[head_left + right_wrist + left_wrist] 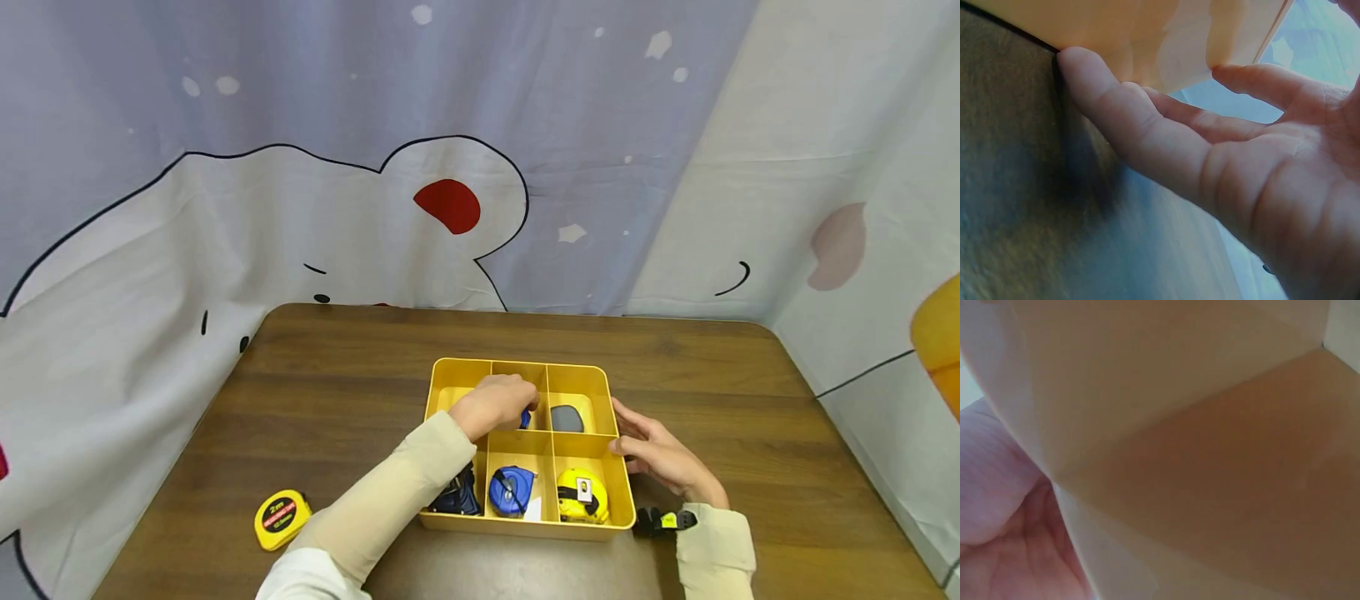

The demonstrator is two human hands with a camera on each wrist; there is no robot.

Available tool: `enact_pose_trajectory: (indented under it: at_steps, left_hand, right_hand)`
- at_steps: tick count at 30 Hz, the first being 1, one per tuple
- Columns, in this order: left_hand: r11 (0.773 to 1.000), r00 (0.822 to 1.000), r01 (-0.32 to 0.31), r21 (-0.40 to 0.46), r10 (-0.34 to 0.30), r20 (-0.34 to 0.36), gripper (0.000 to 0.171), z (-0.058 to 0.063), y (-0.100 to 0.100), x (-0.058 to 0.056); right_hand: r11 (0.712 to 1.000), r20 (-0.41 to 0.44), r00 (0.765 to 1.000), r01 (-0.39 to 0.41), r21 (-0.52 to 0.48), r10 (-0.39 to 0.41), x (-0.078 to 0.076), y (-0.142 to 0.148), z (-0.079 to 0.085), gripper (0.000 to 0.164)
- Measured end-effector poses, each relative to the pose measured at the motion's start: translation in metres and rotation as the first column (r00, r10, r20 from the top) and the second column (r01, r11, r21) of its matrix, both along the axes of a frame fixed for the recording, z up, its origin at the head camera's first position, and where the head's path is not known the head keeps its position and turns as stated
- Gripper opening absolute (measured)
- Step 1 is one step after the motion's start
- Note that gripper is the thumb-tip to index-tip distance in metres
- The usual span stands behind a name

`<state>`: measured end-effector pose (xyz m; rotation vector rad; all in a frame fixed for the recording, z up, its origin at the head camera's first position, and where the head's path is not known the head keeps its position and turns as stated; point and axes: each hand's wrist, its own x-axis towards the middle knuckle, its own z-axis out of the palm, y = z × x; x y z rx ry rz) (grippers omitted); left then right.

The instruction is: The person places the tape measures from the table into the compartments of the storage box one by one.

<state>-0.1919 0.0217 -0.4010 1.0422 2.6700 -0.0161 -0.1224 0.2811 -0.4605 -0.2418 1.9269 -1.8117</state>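
A yellow divided box sits on the table. My left hand reaches down into its back middle compartment, over a small blue object that is mostly hidden beneath it. In the left wrist view, part of the palm shows beside the box wall; the fingertips are out of sight. My right hand rests against the box's right side, its extended fingers and thumb touching the outer wall. The front compartments hold a dark object, a blue tape measure and a yellow tape measure.
A grey rounded object lies in the back right compartment. On the wooden table, left of the box, lies a yellow 2m tape measure, near the left sleeve. A printed curtain hangs behind the table.
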Motion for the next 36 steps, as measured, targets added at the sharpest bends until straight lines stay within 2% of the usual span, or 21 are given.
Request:
enact_pose_trajectory:
  at_steps: [3, 6, 10, 14, 22, 26, 30, 36]
  left_hand:
    - [1.000, 1.000, 0.003, -0.019, -0.003, -0.008, 0.015, -0.002, 0.001, 0.000]
    - [1.000, 1.000, 0.008, 0.000, -0.008, -0.003, 0.019, -0.004, 0.000, 0.001]
    - [0.999, 1.000, 0.020, 0.036, -0.021, 0.006, 0.022, -0.003, -0.002, 0.001]
    - [0.999, 0.999, 0.023, 0.045, -0.024, 0.024, 0.021, 0.001, -0.005, 0.006]
    - [0.994, 0.998, -0.023, 0.109, 0.017, 0.054, 0.028, 0.024, -0.019, 0.019]
    - [0.988, 0.998, -0.023, 0.149, 0.013, 0.068, 0.033, 0.034, -0.034, 0.026]
    - [0.974, 0.999, -0.023, 0.224, 0.012, 0.050, 0.034, 0.044, -0.056, 0.035]
    - [0.952, 0.994, -0.106, 0.286, 0.106, 0.013, 0.034, 0.056, -0.086, 0.048]
  right_hand:
    - [1.000, -0.007, 1.000, 0.002, -0.003, -0.002, 0.001, 0.000, -0.002, 0.080]
    - [1.000, -0.007, 1.000, 0.004, -0.001, -0.004, 0.001, 0.000, -0.003, 0.080]
    - [1.000, -0.012, 1.000, 0.004, 0.007, -0.003, 0.000, 0.000, -0.004, 0.080]
    - [1.000, -0.009, 1.000, -0.001, 0.021, 0.001, 0.001, 0.000, -0.005, 0.080]
    - [1.000, -0.003, 1.000, 0.011, 0.004, -0.011, -0.001, 0.001, -0.003, 0.080]
    - [1.000, -0.006, 1.000, -0.001, -0.003, 0.001, -0.003, 0.001, -0.004, 0.079]
    - [1.000, -0.017, 1.000, -0.010, 0.005, 0.010, -0.002, 0.000, -0.004, 0.080]
    - [1.000, -0.019, 1.000, -0.004, 0.022, 0.004, -0.004, 0.003, -0.001, 0.079]
